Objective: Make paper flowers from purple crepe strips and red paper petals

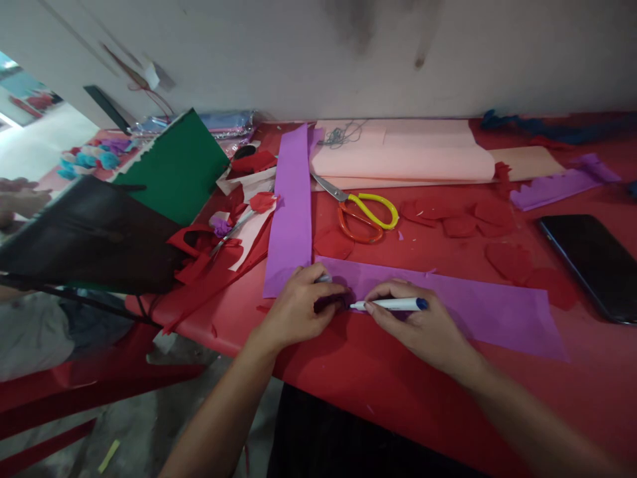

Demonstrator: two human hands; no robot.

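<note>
My right hand [415,318] grips a white marker [398,304] with a dark blue end, its tip pointing left beside my left fingers. The tip meets the near edge of a long purple strip [497,312] lying across the table. My left hand [301,305] rests on the left end of this strip with its fingers curled in. Something small and pale shows by the left index finger, and a dark patch lies under the fingertips; I cannot make out either. Beyond my hands lie scissors [365,211] with one yellow and one orange handle.
Another purple strip [291,199] runs away from me. Folded peach paper [398,156] with tangled thread lies at the back. Red petal-shaped pieces [458,219] are scattered mid-table, and a black phone [592,262] lies right. Left are red scraps [199,249] and a green panel [172,169].
</note>
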